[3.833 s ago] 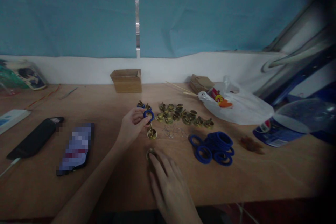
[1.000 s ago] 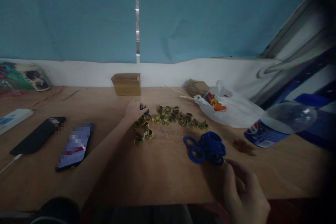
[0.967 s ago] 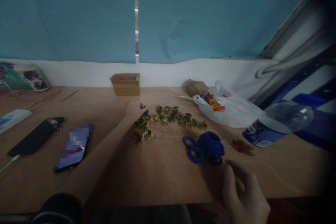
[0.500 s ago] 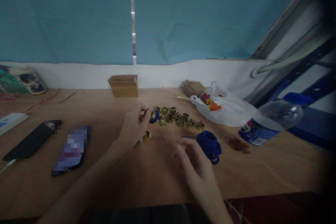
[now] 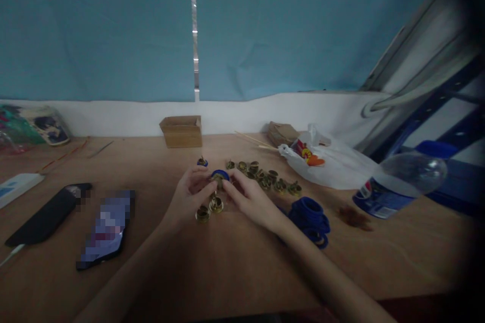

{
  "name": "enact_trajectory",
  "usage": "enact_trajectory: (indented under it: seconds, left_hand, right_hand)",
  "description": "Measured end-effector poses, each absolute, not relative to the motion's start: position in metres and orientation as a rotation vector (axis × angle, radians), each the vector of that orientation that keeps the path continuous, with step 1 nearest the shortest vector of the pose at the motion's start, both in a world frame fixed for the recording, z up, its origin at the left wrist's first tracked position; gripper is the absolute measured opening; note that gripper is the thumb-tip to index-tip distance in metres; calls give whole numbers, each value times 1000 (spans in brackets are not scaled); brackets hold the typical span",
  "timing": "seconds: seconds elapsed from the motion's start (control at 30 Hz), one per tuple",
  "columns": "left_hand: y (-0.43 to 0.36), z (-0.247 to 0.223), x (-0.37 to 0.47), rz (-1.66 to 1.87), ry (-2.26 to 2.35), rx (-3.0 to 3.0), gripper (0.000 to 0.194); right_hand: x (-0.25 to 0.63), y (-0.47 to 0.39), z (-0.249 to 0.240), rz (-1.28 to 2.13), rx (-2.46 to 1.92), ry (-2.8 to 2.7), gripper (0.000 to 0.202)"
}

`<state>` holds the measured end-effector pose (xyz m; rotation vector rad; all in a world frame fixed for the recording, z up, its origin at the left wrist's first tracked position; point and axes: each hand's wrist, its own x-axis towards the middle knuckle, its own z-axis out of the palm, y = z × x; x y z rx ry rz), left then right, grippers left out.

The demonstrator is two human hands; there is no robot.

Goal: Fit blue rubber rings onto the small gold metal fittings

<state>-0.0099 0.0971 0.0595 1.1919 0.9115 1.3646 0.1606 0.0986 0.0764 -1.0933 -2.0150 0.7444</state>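
Observation:
Between my two hands is a round brass-coloured metal part with a blue ring (image 5: 220, 175) around its upper edge. My left hand (image 5: 186, 194) pinches it from the left, fingers closed. From the right, the fingertips of my right hand (image 5: 253, 200) are closed on the same part. Two similar brass-coloured cup-shaped parts (image 5: 216, 205) stand just below the hands. Beyond my left fingers sits another such part with a blue rim (image 5: 202, 162). A cluster of brass-coloured parts (image 5: 272, 176) lies to the right, and stacked blue rings (image 5: 307, 213) are beside my right forearm.
At the back stands a small cardboard box (image 5: 182, 132). A white plastic bag (image 5: 341, 164) and a clear bottle with a blue cap (image 5: 401, 181) are on the right. Two phones, one dark (image 5: 47, 214) and one with a lit screen (image 5: 108, 227), lie left of my arm.
My right hand has moved from beside the blue rings up and left to the part in my left hand, and closed on it. The camera view has shifted slightly.

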Motion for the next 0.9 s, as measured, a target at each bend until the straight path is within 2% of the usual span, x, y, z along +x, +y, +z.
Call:
enact_trajectory:
  seconds: [0.07,0.27,0.43,0.63,0.9]
  left_hand:
    - [101,49,-10,1369,914,1194,48]
    - [102,37,-11,1309,911,1292,27]
    - [98,36,-10,1291,816,1232,28]
    - [98,28,-7,1341,707,1224,28]
    - [93,27,-6,1296,661,1250,28]
  right_hand:
    - [158,99,68,757,-1101,-1956,25]
    - [151,95,49,607,-1055,-1868,25]
    - [151,93,48,433,-994,-1787,14]
    - [149,86,46,309,-949,-1724,16]
    - [147,85,40,363,-990,-1726,15]
